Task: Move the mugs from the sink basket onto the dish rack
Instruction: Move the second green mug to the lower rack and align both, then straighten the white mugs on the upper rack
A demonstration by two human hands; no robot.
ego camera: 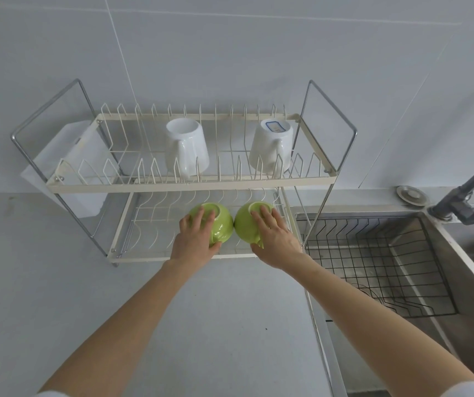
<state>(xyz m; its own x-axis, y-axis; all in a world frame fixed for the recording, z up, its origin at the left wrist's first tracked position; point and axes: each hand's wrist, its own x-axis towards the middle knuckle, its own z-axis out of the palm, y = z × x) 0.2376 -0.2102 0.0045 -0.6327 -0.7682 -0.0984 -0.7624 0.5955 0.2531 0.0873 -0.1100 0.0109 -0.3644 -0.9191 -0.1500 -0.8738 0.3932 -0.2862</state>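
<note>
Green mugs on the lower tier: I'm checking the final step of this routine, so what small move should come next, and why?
Probably let go and draw both hands back. Each green mug, left and right, sits upside down on the dish rack lower tier, under the left hand and right hand, and the sink basket looks empty.

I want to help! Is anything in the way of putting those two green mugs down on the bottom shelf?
Nothing visible. Both green mugs sit upside down on the dish rack, under each hand.
</note>
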